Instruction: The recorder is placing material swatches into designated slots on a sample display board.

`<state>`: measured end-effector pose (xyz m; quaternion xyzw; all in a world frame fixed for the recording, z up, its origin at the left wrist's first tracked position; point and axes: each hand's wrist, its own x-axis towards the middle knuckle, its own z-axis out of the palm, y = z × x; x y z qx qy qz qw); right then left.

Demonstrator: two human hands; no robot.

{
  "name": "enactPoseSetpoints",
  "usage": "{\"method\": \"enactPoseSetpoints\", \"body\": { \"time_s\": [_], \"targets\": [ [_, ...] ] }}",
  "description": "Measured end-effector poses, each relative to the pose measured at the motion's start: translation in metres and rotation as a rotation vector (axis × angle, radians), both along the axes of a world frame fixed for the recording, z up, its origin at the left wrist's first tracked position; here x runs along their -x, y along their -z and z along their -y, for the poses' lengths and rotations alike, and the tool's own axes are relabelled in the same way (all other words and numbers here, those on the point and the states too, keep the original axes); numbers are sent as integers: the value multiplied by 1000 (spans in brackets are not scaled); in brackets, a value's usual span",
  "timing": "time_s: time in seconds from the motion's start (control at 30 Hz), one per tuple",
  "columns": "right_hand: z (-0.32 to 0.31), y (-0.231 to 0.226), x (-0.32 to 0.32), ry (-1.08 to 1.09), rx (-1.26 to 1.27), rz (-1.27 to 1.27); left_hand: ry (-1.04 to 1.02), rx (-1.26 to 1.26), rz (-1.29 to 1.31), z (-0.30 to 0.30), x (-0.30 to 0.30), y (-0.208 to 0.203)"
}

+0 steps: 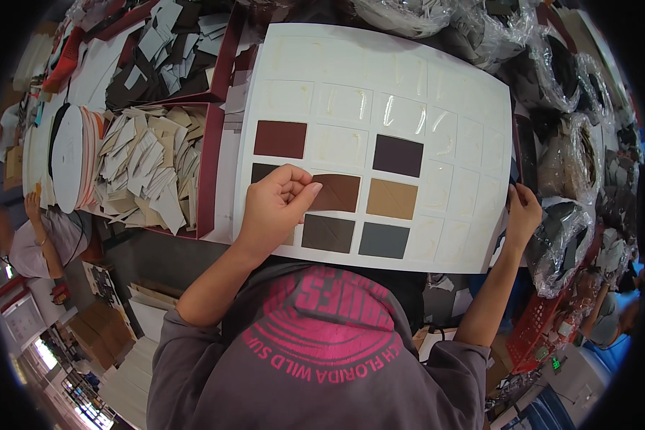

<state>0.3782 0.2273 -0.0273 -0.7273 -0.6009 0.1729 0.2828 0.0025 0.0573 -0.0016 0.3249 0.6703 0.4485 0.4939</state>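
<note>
A large white sample board lies before me, marked with rows of rectangles, many bearing shiny glue streaks. My left hand is closed, thumb and fingertips pinching the left edge of a brown swatch over one rectangle. Around it on the board sit a dark red swatch, a dark purple swatch, a tan swatch, a grey-brown swatch and a slate-grey swatch. A black swatch is partly hidden by my left hand. Beyond the board's right edge, my right hand has curled fingers; what they hold is unclear.
Left of the board stands a dark red box of loose beige and grey pieces; another box with grey and black pieces is behind it. A ribbon roll stands farther left. Plastic-wrapped bundles crowd the right. Another person is at far left.
</note>
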Motion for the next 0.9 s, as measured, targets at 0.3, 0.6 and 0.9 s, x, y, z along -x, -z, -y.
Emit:
{"method": "enactPoseSetpoints", "body": {
  "time_s": [0.3, 0.6, 0.9],
  "targets": [
    [13, -15, 0, 47, -134, -67, -40, 7, 18, -2, -1, -1],
    [18, -7, -9, 82, -169, -159, -35, 28, 67, -4, -1, -2],
    [24, -15, -8, 92, -269, -206, -18, -8, -91, -4, -7, 2]
  ]
}}
